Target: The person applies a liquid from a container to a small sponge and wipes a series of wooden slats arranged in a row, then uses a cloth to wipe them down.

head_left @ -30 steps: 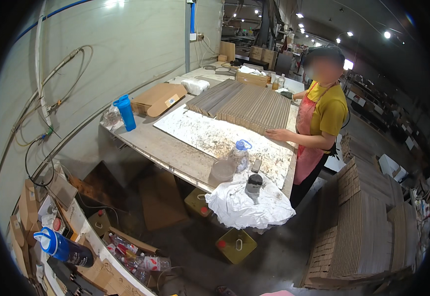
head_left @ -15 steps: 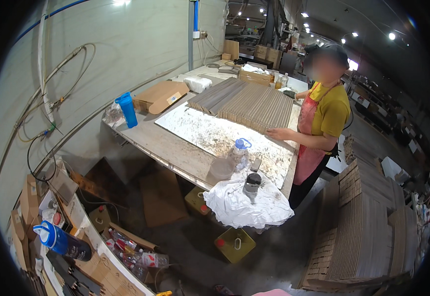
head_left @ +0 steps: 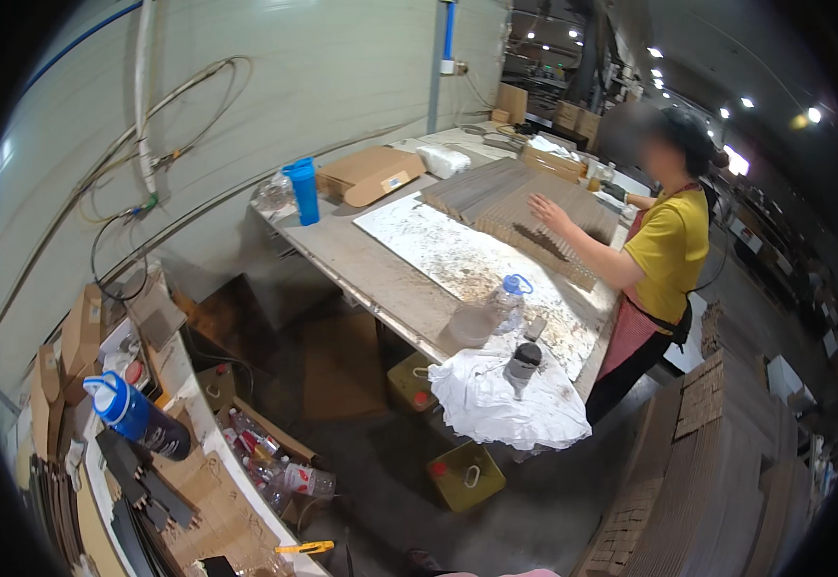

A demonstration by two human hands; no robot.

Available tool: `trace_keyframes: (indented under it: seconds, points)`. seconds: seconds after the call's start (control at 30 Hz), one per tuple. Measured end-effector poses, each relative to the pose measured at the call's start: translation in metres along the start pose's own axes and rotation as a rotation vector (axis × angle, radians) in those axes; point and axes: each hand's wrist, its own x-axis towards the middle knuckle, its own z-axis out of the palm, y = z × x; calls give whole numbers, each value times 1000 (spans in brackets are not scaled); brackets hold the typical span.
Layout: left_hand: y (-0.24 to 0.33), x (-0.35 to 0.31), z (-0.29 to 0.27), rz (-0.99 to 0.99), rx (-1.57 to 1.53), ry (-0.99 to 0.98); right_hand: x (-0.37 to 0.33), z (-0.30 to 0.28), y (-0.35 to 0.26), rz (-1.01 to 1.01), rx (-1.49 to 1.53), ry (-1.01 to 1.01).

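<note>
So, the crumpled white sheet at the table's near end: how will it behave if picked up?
Likely floppy: the white sheet is heavily creased and droops past the end of the table. Probably light for its size, since it looks thin. The dark-topped container standing on it could get dragged along and tip.

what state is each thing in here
thin grey-brown boards: packed closely together
clear plastic bottle with blue loop cap: upright, capped
tall blue plastic tumbler: upright
tall dark-blue bottle: lid on
square olive canister: red cap on
thin white sheet: crumpled
flat brown cardboard box: looks closed
co-worker's bare hand: open
wearer's hands: out of view
</note>
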Motion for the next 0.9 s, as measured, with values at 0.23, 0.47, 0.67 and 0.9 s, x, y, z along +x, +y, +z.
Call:
trace_keyframes:
  seconds: [0.23,0.47,0.67,0.9]
  points:
    - [-13,-59,-118,138,-168,175,-39,-22,13,143,-20,-169]
    - [59,-176,-108,66,-254,941,-18,-36,0,123,-16,-274]
    - [67,-253,-180,301,-135,570,-31,-35,7,145,-202,-254]
    - [84,-287,-203,244,-205,228,-16,-13,-14,219,-84,-306]
